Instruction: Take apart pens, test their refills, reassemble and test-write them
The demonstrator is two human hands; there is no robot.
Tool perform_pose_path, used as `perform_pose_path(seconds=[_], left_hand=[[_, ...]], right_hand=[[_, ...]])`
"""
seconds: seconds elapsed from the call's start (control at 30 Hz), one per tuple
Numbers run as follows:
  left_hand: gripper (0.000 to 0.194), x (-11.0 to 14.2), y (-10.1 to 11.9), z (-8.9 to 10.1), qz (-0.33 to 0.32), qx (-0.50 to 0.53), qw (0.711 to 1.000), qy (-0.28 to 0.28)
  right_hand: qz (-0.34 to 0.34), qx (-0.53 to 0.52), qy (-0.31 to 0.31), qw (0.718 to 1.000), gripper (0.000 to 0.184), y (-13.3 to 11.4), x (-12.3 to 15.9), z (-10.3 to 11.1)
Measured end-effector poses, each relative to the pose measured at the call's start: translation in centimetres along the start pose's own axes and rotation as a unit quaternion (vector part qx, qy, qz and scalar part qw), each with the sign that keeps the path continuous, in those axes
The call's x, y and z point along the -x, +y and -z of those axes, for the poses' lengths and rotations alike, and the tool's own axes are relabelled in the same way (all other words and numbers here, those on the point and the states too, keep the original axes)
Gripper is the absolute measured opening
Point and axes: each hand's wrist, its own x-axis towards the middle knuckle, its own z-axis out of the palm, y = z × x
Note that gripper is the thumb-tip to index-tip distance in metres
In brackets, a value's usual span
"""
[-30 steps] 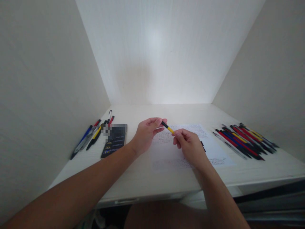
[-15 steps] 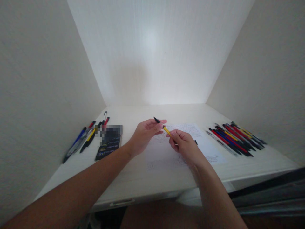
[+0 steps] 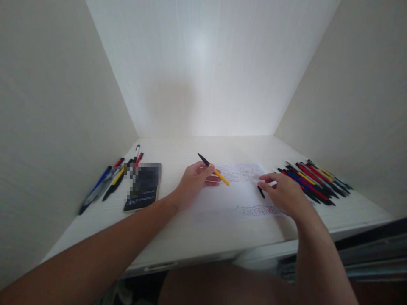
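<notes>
My left hand (image 3: 196, 182) is closed on a pen (image 3: 221, 176) with a yellow barrel and a black front end. The pen slants over the paper (image 3: 222, 199), its dark tip pointing up and left. Over the right part of that sheet, my right hand (image 3: 282, 192) has its thumb and index finger apart. Just under those fingertips is a small black pen cap (image 3: 261, 192) on the paper. Whether the thumb touches the cap, I cannot tell. Lines of handwriting run across the sheet's top and lower right.
Several pens in red, blue, yellow and black (image 3: 313, 180) lie side by side on the right. More pens (image 3: 104, 182) lie by the left wall. A dark phone (image 3: 143, 190), partly pixelated, sits beside them. White panels enclose the desk (image 3: 178, 237) on three sides.
My right hand has let go of the yellow pen's rear end and moved right to the black cap. The left hand still holds the pen, now slightly further left.
</notes>
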Motion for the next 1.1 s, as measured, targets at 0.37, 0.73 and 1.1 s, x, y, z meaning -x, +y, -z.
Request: perform_pose_path(seconds=[0.37,0.73,1.1], left_hand=[[0.014,0.3,0.8,-0.6,0.047,0.033,0.998,0.022],[0.011,0.4,1.2,-0.7,0.043,0.108,0.993,-0.003],[0.008,0.8,1.9,-1.0,0.056,0.135,0.989,0.009]], right_hand=[[0.031,0.047,-0.071,0.996,0.023,-1.3,0.1,-1.1],[0.025,-0.296,-0.072,0.952,0.031,-4.1,0.2,-1.4],[-0.141,-0.652,-0.046,0.744,0.017,-7.4,0.2,-2.4]])
